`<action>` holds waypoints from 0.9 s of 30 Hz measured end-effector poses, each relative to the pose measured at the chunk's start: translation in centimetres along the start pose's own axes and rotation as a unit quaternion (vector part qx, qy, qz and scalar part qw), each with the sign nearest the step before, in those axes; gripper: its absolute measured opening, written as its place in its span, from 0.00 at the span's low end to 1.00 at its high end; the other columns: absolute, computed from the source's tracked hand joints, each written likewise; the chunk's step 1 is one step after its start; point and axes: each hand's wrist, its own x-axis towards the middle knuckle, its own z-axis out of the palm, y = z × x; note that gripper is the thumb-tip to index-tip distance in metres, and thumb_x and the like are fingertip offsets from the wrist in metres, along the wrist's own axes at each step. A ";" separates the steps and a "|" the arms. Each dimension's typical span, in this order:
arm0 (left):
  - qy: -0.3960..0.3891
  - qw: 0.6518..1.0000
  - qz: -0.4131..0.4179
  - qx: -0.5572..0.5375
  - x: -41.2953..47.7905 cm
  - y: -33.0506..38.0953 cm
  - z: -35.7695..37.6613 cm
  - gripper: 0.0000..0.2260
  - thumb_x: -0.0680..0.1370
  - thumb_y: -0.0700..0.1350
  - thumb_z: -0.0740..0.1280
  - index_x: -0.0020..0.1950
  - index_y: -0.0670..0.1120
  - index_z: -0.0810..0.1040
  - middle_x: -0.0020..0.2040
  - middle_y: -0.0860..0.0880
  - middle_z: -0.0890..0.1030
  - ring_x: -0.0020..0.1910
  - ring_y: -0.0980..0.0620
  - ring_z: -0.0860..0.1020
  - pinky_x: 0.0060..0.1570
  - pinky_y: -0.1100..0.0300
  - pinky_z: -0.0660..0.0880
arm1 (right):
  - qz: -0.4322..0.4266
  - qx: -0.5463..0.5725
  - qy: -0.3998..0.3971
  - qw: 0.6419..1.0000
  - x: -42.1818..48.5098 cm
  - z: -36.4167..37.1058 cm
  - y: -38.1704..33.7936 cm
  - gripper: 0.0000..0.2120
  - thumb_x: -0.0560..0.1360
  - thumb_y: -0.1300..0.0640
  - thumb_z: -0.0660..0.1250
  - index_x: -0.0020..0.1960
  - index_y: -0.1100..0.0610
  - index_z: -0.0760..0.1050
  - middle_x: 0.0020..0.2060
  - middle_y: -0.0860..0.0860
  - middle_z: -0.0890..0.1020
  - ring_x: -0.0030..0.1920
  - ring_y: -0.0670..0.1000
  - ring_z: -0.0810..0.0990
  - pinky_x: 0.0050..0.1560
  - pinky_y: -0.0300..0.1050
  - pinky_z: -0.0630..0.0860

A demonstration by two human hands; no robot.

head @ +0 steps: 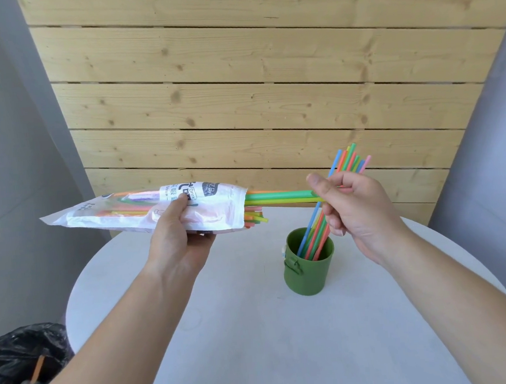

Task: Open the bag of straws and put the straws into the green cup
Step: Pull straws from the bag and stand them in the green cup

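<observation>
The fingers (336, 221) of the right hand (362, 210) are curling and, together with the thumb, are pinching the free ends of a few long green and yellow plastic straws (279, 197). These straws are projecting roughly level from the open mouth of the white printed plastic bag (144, 211), with their far ends lying inside it. The left hand (174, 240) is gripping the bag near mid-length, thumb on top and fingers beneath, and is holding it in the air above the desk. Further straw ends are showing at the bag mouth.

Below the right hand, the green cylindrical cup (308, 275) is standing upright on the round white desk (241, 329). A bundle of coloured straws (347, 161) is leaning in it toward the right.

Probable faults:
- Loose straws are sitting at the open mouth. Tipping the bag mouth-down is likely to spill them onto the desk.
- The pinch is acting on the straw ends only. Smooth plastic may slip from it.
- The right hand is working close to the leaning bundle. Contact may tip the cup, which looks light.
</observation>
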 end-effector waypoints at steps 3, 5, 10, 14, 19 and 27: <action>-0.008 1.000 0.009 0.006 0.1 0.1 0.0 0.07 0.82 0.40 0.69 0.60 0.44 0.79 0.50 0.47 0.88 0.53 0.48 0.87 0.58 0.47 0.82 | 0.010 -0.016 -0.001 1.000 -0.1 0.1 0.0 0.17 0.69 0.50 0.78 0.46 0.61 0.77 0.25 0.52 0.78 0.21 0.49 0.70 0.23 0.40 0.68; -0.012 1.000 0.013 0.009 0.1 0.1 -0.1 0.11 0.81 0.40 0.69 0.63 0.44 0.79 0.57 0.46 0.87 0.56 0.47 0.86 0.58 0.46 0.82 | 0.027 -0.010 -0.013 1.000 -0.3 0.2 -0.1 0.15 0.69 0.53 0.78 0.47 0.61 0.78 0.30 0.55 0.83 0.22 0.49 0.75 0.24 0.41 0.73; -0.014 1.000 0.011 0.004 0.1 0.1 -0.1 0.13 0.81 0.40 0.69 0.66 0.44 0.79 0.59 0.45 0.87 0.56 0.47 0.86 0.55 0.48 0.83 | 0.053 0.036 -0.043 0.997 -0.4 0.2 -0.2 0.07 0.73 0.59 0.75 0.47 0.60 0.79 0.36 0.59 0.86 0.26 0.50 0.81 0.27 0.41 0.78; -0.013 1.000 0.011 0.001 0.1 0.1 -0.2 0.10 0.81 0.40 0.69 0.63 0.44 0.79 0.58 0.46 0.87 0.55 0.48 0.86 0.58 0.47 0.82 | 0.048 0.043 -0.053 0.997 -0.4 0.2 -0.3 0.03 0.77 0.61 0.70 0.48 0.61 0.79 0.35 0.59 0.85 0.26 0.50 0.80 0.27 0.41 0.77; -0.016 1.000 0.013 0.004 0.2 -0.1 -0.2 0.12 0.81 0.40 0.69 0.64 0.44 0.79 0.59 0.45 0.87 0.56 0.47 0.86 0.59 0.46 0.82 | 0.058 0.056 -0.060 0.995 -0.4 0.1 -0.3 0.06 0.80 0.59 0.65 0.50 0.62 0.77 0.34 0.61 0.83 0.25 0.52 0.78 0.26 0.42 0.75; -0.024 1.000 0.011 0.011 0.2 -0.3 -0.3 0.09 0.81 0.40 0.69 0.62 0.44 0.79 0.61 0.44 0.86 0.57 0.46 0.86 0.61 0.44 0.80 | 0.042 0.015 -0.052 0.998 -0.4 0.2 0.2 0.07 0.76 0.56 0.72 0.48 0.60 0.79 0.29 0.55 0.82 0.23 0.49 0.74 0.24 0.41 0.69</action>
